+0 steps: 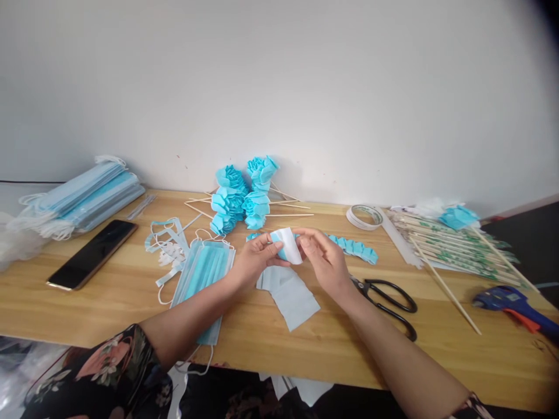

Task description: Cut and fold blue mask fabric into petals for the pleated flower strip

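Observation:
Between my two hands is a small folded piece of white and blue mask fabric (288,245), held up over the middle of the table. My left hand (257,256) pinches its left side, thumb in front. The fingers of my right hand (322,256) are closed at its right edge. Below lie loose pale fabric pieces (297,299). Behind my hands runs a pleated blue strip (356,249), partly hidden by them. A blue face mask (205,270) lies under my left forearm, and black-handled scissors (391,297) are partly covered by my right arm.
Blue fabric flowers on sticks (242,195) lie at the back. To the left are stacked masks (87,195), a phone (92,254) and cut scraps (172,247). On the right sit a tape roll (364,217), wrapped sticks (454,247) and a blue glue gun (510,302).

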A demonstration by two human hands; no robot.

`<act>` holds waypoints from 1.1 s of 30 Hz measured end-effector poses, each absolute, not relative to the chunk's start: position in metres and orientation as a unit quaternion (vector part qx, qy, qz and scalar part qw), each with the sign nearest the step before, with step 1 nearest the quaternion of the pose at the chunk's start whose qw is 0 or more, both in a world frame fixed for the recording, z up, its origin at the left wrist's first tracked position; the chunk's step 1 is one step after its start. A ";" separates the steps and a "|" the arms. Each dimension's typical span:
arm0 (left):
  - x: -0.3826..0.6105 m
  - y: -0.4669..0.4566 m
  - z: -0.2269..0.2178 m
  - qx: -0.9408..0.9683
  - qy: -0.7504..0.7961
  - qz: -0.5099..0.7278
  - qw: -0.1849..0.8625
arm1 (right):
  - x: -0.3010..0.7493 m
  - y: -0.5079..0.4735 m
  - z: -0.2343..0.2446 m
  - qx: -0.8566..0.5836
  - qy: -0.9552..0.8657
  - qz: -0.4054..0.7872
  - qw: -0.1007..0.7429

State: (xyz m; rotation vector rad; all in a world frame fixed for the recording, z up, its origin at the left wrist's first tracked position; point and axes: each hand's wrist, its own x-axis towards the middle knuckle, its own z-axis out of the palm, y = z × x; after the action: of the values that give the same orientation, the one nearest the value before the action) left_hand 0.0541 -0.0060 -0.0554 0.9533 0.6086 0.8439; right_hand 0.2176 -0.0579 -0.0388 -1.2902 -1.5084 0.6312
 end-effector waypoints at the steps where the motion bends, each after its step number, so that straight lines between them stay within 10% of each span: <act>1: 0.053 -0.005 -0.055 0.427 0.283 0.393 0.764 | 0.219 -0.058 -0.037 -0.522 -0.646 0.249 0.499; 13: 0.050 -0.002 -0.055 0.386 0.293 0.403 0.776 | 0.233 -0.044 -0.043 -0.394 -0.849 -0.016 0.352; 33: 0.054 -0.003 -0.059 0.439 0.328 0.428 0.718 | 0.217 -0.046 -0.062 -0.483 -0.730 0.125 0.467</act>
State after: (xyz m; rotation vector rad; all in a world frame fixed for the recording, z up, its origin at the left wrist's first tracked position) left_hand 0.0537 -0.0030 -0.0585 0.9712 0.7260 0.9470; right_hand 0.2172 -0.0461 -0.0617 -1.1843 -1.7908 0.3061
